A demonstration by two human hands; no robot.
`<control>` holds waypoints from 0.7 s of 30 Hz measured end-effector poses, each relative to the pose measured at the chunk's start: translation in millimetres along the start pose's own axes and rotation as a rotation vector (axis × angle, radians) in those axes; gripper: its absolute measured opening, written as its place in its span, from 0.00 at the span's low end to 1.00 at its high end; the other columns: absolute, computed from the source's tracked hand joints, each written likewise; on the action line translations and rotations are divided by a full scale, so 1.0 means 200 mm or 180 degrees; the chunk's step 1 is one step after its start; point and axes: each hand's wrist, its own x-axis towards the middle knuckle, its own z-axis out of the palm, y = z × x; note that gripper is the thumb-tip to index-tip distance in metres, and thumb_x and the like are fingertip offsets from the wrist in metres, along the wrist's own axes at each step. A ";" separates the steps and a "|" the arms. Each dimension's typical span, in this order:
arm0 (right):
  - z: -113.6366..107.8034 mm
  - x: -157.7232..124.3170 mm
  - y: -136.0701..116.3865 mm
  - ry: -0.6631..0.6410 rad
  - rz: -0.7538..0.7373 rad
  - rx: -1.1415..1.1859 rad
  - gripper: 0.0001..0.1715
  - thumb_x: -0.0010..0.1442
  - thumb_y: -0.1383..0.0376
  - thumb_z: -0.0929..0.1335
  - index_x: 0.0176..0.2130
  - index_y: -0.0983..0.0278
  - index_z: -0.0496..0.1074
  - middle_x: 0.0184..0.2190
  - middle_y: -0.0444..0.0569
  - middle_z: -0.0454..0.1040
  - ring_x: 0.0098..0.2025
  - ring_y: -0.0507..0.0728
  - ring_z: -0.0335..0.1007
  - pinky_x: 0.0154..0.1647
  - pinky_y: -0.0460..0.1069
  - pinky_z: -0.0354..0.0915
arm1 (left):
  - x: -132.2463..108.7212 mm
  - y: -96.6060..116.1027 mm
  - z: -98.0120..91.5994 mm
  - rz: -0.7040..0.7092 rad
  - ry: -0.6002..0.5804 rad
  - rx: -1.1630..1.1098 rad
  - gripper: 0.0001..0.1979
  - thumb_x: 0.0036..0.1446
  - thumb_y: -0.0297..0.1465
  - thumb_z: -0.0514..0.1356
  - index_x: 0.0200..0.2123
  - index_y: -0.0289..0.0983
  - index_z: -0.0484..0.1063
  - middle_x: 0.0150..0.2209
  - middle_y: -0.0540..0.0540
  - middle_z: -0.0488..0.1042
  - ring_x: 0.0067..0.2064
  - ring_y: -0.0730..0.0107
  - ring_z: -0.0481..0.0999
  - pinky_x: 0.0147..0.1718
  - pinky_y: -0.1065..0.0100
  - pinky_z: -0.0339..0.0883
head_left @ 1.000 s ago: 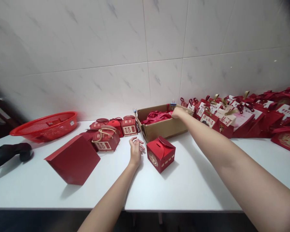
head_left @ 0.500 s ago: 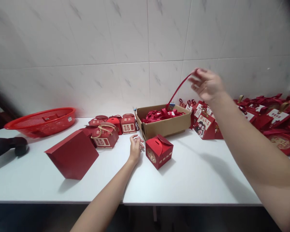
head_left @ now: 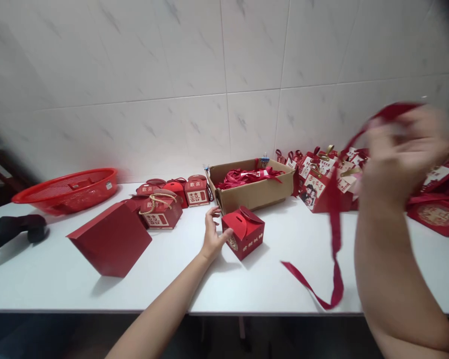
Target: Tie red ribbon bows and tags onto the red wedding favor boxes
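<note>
Ribbon in hand, box bare.
On the white table [head_left: 78, 289], the cardboard carton [head_left: 254, 194] holds spare ribbons [head_left: 247, 175]. The right hand [head_left: 404, 149], raised and blurred, grips a red ribbon [head_left: 336, 234] trailing to the tabletop. The small red box [head_left: 243, 232] carries none; the left hand [head_left: 213, 234], fingers spread, touches its side.

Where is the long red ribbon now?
In the head view the red ribbon hangs at the right from the raised right hand, its end trailing on the white table, right of the small red box beside the left hand.
</note>
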 end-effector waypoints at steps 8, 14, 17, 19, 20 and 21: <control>0.41 -0.44 0.18 -0.2989 0.1860 0.1662 0.17 0.47 0.59 0.73 0.36 0.65 0.70 0.23 0.43 0.71 0.23 0.49 0.64 0.25 0.46 0.61 | -0.04 0.11 0.04 -0.0202 -0.0808 -0.0500 0.36 0.47 0.43 0.62 0.55 0.41 0.49 0.56 0.38 0.55 0.54 0.55 0.62 0.51 0.58 0.59; 0.37 -0.54 0.15 -0.3568 0.1929 0.2095 0.18 0.49 0.57 0.71 0.32 0.62 0.61 0.17 0.33 0.56 0.19 0.46 0.51 0.21 0.43 0.48 | 0.01 0.09 -0.01 -0.0157 -0.1322 -0.0827 0.29 0.46 0.49 0.58 0.48 0.40 0.59 0.59 0.40 0.52 0.61 0.47 0.51 0.58 0.53 0.48; 0.36 -0.56 0.13 -0.3570 0.1882 0.2083 0.18 0.49 0.58 0.71 0.32 0.61 0.59 0.17 0.33 0.52 0.20 0.46 0.48 0.20 0.43 0.44 | 0.10 0.15 -0.05 -0.0202 -0.1436 -0.0480 0.23 0.50 0.46 0.53 0.46 0.38 0.65 0.61 0.41 0.51 0.63 0.48 0.49 0.59 0.54 0.45; 0.36 -0.56 0.13 -0.3492 0.1875 0.2050 0.18 0.49 0.58 0.71 0.32 0.61 0.59 0.18 0.33 0.51 0.20 0.46 0.47 0.21 0.43 0.44 | 0.18 0.22 -0.06 -0.0367 -0.1468 -0.0151 0.16 0.52 0.41 0.51 0.39 0.38 0.68 0.58 0.41 0.57 0.62 0.50 0.52 0.58 0.54 0.46; 0.36 -0.57 0.13 -0.3450 0.1874 0.2036 0.17 0.50 0.59 0.71 0.31 0.61 0.58 0.18 0.33 0.51 0.20 0.46 0.46 0.21 0.43 0.44 | 0.21 0.26 -0.07 -0.0457 -0.1550 0.0023 0.13 0.52 0.38 0.51 0.36 0.37 0.69 0.55 0.41 0.61 0.60 0.51 0.54 0.58 0.54 0.47; 0.37 -0.57 0.14 -0.3423 0.1874 0.2022 0.17 0.50 0.59 0.71 0.31 0.61 0.58 0.18 0.33 0.51 0.20 0.46 0.46 0.21 0.43 0.44 | 0.25 0.29 -0.07 -0.0530 -0.1663 0.0163 0.11 0.51 0.36 0.52 0.33 0.37 0.69 0.53 0.41 0.64 0.59 0.51 0.57 0.57 0.54 0.48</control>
